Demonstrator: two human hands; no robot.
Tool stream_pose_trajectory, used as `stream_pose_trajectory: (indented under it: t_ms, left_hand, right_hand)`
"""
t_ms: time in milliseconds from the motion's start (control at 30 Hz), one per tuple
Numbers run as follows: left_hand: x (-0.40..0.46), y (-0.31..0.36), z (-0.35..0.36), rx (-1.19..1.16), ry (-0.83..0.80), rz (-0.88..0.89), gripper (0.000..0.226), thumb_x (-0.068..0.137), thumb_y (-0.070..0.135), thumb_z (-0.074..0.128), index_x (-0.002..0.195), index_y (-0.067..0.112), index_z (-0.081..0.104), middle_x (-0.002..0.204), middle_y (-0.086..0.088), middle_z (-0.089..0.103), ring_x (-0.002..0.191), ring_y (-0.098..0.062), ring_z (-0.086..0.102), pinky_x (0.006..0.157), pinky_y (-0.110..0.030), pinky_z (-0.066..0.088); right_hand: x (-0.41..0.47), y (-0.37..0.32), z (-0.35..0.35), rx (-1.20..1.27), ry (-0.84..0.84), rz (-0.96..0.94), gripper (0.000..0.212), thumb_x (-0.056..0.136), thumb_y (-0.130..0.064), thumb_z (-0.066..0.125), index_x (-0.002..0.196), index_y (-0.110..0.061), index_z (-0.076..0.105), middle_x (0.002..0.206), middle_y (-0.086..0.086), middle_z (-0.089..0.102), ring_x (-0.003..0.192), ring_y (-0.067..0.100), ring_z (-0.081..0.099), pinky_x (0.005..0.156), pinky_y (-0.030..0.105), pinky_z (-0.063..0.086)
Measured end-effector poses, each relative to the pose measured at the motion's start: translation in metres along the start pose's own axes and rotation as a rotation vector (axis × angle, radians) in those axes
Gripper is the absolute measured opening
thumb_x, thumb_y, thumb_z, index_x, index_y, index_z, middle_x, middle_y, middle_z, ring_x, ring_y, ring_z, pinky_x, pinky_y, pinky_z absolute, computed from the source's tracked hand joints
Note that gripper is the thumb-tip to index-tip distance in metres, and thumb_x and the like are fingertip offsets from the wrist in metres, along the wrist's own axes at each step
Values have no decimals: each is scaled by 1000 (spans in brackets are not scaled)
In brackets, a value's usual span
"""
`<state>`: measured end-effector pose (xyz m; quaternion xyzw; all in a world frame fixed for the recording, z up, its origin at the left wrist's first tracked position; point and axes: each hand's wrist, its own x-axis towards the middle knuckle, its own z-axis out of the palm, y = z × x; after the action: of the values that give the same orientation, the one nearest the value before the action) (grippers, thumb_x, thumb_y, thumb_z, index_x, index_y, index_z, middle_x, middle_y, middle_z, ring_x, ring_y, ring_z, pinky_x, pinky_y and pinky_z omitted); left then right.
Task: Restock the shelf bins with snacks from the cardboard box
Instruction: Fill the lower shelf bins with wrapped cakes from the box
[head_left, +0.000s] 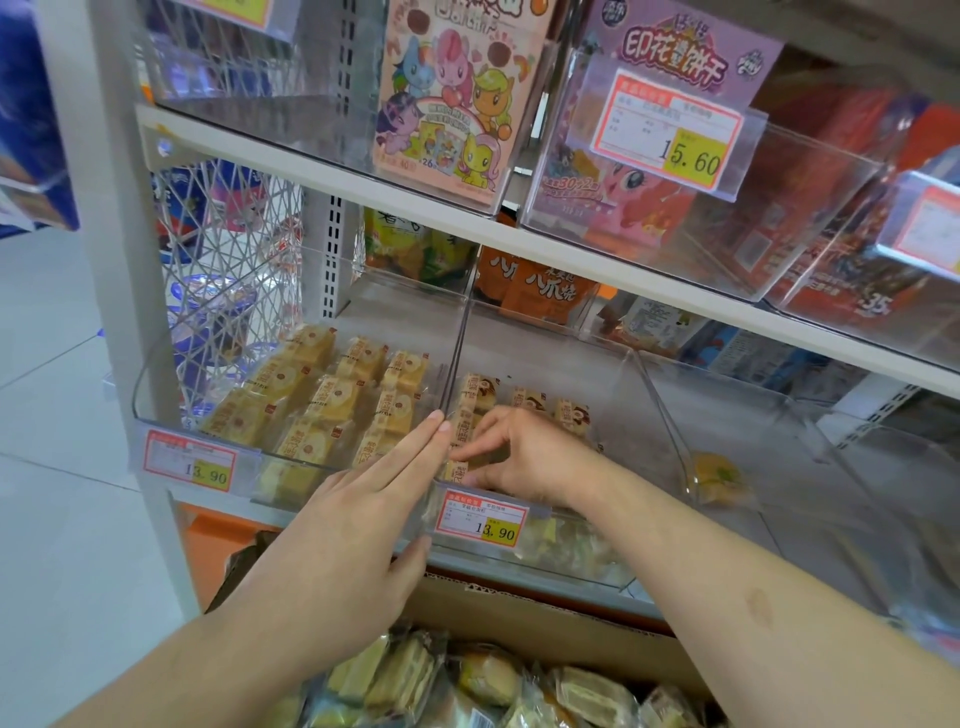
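My left hand lies flat with straight fingers against the front of the left clear bin, fingertips at the divider between two bins. That bin holds several yellow wrapped cakes. My right hand reaches into the middle bin and pinches a brown-printed wrapped cake among similar ones. The cardboard box stands below, with several wrapped snacks in it.
A third bin to the right holds one yellow snack. Price tags hang on the bin fronts. The upper shelf carries clear bins with cartoon biscuit boxes. A white upright and tiled floor lie left.
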<state>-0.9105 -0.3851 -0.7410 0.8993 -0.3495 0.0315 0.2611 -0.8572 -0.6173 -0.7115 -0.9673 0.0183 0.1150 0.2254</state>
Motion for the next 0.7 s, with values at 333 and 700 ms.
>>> stream_pose_trajectory:
  t_ms: [333,700]
  left_hand:
    - [0,1,-1,-1,-15,-12,93,106,43,50,152,55,-30,152,47,-35,154,5,11,124,-21,13]
    - [0,-1,1,-7,-3,-1,94,105,43,52,153,55,-28,153,47,-32,154,6,10,123,-20,11]
  right_hand:
    - [-2,3,-3,14,-52,-7,34,84,-36,86,114,-47,77,134,-18,54,125,9,50,117,40,40]
    - [-22,53,-18,87,159,150,14,76,-22,95,81,-29,85,77,-19,76,80,-3,67,75,17,47]
